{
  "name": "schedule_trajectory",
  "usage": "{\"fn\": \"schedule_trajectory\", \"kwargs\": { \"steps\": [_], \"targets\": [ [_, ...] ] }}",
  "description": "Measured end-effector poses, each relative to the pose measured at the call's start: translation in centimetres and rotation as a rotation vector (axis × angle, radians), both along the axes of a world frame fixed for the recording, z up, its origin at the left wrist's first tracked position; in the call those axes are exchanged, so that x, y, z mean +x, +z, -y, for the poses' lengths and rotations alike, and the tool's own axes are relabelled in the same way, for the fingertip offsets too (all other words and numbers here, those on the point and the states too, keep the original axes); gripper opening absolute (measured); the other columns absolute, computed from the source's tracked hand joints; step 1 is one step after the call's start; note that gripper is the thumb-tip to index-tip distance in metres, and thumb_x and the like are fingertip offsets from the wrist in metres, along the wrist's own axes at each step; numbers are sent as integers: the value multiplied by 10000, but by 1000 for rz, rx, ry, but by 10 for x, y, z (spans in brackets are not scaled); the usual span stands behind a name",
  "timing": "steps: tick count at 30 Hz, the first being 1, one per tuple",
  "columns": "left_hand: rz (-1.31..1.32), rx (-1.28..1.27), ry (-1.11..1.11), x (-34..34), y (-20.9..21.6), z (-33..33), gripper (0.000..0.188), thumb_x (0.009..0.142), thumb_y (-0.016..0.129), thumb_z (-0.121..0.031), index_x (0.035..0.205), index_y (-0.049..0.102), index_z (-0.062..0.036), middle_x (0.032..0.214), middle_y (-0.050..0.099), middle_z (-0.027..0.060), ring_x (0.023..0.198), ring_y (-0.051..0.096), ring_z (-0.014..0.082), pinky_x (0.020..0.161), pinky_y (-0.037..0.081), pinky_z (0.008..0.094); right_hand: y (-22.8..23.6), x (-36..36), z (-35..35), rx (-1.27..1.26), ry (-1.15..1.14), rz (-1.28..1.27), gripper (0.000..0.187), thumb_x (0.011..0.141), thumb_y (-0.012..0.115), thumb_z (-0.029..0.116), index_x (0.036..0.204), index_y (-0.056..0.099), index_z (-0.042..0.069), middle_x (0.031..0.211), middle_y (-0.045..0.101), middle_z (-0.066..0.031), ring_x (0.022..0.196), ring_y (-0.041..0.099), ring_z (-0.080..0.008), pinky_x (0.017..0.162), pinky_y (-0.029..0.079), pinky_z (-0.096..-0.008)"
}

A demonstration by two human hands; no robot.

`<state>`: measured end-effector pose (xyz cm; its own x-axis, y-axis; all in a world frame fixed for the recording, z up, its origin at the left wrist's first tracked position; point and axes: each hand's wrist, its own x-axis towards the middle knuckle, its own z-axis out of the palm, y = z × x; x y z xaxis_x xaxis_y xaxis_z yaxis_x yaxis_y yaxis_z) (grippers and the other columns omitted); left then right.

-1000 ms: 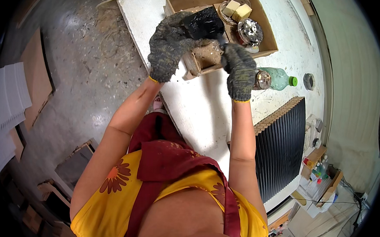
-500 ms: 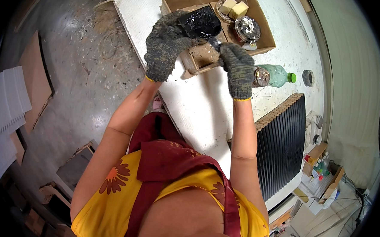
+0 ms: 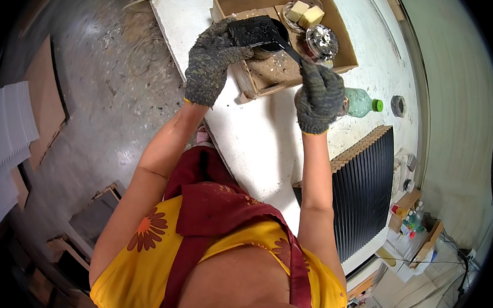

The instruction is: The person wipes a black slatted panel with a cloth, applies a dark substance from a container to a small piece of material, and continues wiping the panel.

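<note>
In dark knitted work gloves, both my hands are over the near part of a cardboard box (image 3: 350, 45). My left hand (image 3: 211, 63) is closed on a flat black block (image 3: 253, 31) with a wet, glossy coating. My right hand (image 3: 321, 95) grips a thin black stick-like tool (image 3: 291, 50), its far end at the block's right side; whether that end is a brush or a blade I cannot tell. Just under the block stands a round dark pot (image 3: 272, 44), partly covered. Two pale yellow blocks (image 3: 304, 15) and a paint-splattered round tin (image 3: 322, 42) sit in the box's right side.
Right of the box, a green-capped bottle (image 3: 360, 103) lies on the white table (image 3: 247, 132), with a grey ring (image 3: 398, 106) beyond it. A long row of black-faced panels (image 3: 364, 188) stands near my right forearm. White and brown sheets (image 3: 10, 141) are at the far left.
My right hand has moved right and slightly nearer, drawing the black tool into view. The block in my left hand has tipped, and the dark pot beneath now shows.
</note>
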<state>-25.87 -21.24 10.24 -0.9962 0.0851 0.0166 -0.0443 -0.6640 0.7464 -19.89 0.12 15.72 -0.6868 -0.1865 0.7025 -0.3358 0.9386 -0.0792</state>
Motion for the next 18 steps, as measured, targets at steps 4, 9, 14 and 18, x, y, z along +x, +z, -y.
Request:
{"fn": "schedule_trajectory", "kwargs": {
  "steps": [4, 9, 14, 18],
  "targets": [
    [-74, -17, 14, 2, -3, 2, 562, 797, 662, 136, 1326, 499, 43, 1259, 606, 167, 1072, 636, 237, 907, 559, 336, -6, 8, 16, -604, 15, 207, 215, 845, 700, 99, 1057, 735, 100, 929, 715, -95, 871, 666, -247, 797, 522, -370],
    [-131, -58, 1, 12, 12, 1, 586, 772, 696, 146, 1316, 508, 36, 1235, 625, 134, 1080, 626, 211, 923, 544, 333, 6, -3, 38, -1234, -47, 743, 161, 905, 690, 120, 1032, 708, 23, 831, 686, -55, 654, 608, -83, 552, 481, -229],
    [-142, -66, 54, 7, 2, 0, 605, 755, 722, 133, 1315, 520, 29, 1233, 631, 131, 1065, 630, 201, 927, 540, 328, 5, -1, 30, -1042, 22, 616, 177, 901, 681, 115, 1029, 702, -5, 833, 686, -47, 629, 585, -63, 545, 451, -216],
    [-159, -135, 66, 11, 8, -7, 602, 755, 723, 133, 1313, 523, 29, 1233, 632, 130, 1065, 629, 200, 928, 539, 327, -4, -8, 37, -710, 62, 485, 245, 908, 680, 153, 1091, 688, -9, 859, 683, -65, 627, 588, -80, 538, 471, -209]
  ]
}}
